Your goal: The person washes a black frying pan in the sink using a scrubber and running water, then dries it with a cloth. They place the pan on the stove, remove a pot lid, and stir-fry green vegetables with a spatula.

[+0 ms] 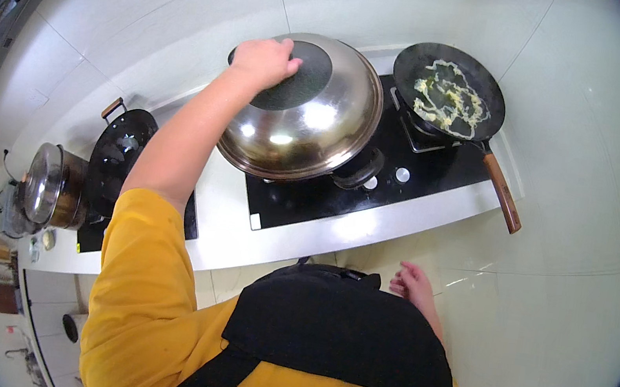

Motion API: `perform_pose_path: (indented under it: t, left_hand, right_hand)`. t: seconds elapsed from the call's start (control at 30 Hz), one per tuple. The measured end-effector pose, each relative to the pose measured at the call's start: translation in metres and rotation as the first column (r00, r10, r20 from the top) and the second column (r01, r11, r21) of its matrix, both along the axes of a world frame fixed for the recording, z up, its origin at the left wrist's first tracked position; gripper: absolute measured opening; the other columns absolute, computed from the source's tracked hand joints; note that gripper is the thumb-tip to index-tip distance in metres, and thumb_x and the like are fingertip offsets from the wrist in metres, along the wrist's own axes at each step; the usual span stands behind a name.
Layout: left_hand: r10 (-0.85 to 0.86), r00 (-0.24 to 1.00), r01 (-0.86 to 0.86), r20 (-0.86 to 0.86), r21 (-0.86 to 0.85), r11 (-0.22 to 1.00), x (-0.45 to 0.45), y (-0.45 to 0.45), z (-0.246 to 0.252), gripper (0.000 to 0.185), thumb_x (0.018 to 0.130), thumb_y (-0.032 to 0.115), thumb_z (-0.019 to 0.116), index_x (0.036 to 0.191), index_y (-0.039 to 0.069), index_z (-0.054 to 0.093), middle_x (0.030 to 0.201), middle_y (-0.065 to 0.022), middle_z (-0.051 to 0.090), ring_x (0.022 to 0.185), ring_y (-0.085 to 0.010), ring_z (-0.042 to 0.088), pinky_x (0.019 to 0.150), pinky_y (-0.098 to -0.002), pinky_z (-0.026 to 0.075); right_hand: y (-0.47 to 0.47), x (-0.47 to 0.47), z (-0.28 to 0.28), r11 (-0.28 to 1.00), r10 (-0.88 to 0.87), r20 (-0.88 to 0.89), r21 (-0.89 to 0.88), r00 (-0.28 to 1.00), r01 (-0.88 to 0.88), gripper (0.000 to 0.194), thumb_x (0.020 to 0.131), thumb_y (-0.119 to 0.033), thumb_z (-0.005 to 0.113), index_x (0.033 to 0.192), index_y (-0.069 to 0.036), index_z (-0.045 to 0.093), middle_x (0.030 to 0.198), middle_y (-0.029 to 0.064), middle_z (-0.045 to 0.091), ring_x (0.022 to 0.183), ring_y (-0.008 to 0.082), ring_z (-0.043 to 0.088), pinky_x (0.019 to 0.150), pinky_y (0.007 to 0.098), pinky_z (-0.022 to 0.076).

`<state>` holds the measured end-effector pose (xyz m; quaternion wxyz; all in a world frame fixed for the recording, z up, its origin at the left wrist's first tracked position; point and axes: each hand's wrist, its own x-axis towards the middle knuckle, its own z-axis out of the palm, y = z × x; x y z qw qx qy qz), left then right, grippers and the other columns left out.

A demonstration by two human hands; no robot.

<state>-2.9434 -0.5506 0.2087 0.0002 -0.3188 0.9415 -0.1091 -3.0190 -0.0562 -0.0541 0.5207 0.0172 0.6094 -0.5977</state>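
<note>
My left hand is wrapped around the top of a domed stainless-steel lid, over its dark centre disc. The hand hides the knob. The lid covers a wok whose dark side handle sticks out at the front right; I cannot tell whether the lid is slightly raised. My right hand hangs beside the apron, in front of the counter, with its fingers loosely apart and nothing in them. To the right of the lid, a dark frying pan with a wooden handle holds stringy, pale yellow cooked egg.
A black glass gas cooktop with silver knobs is set into the white counter. The frying pan's handle juts past the counter edge. Further left stand a black wok and a lidded pot. A tiled wall rises behind.
</note>
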Motion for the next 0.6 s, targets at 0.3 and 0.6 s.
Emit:
perform_pose_path:
  t: [0.3,0.6]
  left_hand:
    - [0.228,0.919,-0.189,-0.321,0.148,0.971,0.041,-0.024,0.037,0.049,0.095,0.047,0.040,0.109,0.004,0.059,0.103,-0.0188,0.065,0.095,-0.0327,0.063,0.081,-0.0435,0.048]
    - [0.687,-0.154,0.440,-0.710,0.573,0.691,0.222,0.018,0.076,0.041,0.097,0.043,0.043,0.094,0.005,0.060,0.084,-0.0074,0.062,0.072,-0.0197,0.057,0.066,-0.0341,0.046]
  right_hand:
    - [-0.019,-0.068,0.019,0.969,0.238,-0.137,-0.035,0.961,-0.245,0.039,0.093,-0.014,0.059,0.128,-0.002,0.049,0.094,0.0062,0.057,0.082,0.0155,0.062,0.072,0.0274,0.0548]
    - [-0.072,-0.029,-0.009,0.760,0.628,-0.201,-0.050,0.752,-0.648,0.034,0.093,-0.014,0.060,0.124,-0.001,0.052,0.085,0.0017,0.059,0.078,0.0112,0.063,0.070,0.0247,0.0526]
